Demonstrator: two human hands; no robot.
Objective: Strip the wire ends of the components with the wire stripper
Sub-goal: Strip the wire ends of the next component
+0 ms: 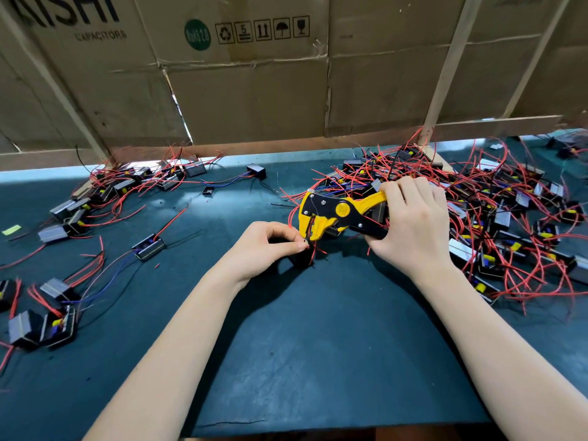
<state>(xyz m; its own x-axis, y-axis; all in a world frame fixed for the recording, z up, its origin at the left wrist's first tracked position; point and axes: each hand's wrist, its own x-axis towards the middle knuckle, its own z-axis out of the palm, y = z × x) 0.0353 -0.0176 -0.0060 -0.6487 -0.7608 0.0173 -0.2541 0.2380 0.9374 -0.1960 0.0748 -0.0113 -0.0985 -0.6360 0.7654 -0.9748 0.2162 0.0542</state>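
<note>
I see my right hand [413, 224] wrapped round the handles of the yellow and black wire stripper [340, 214], its head pointing left; my left hand [270, 246] pinches a red wire [313, 249] at that head, above a small black part [302, 261] on the green mat [318, 345]. A tangled heap of parts [496, 224] lies right of the tool; more parts [95, 198] lie scattered well to the left.

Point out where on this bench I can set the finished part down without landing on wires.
The mat is bare between the forearms, toward the near edge. Another open strip lies between the left hand and the lone component. The right side is crowded by the tangled pile; the left pile fills the far left.
</note>
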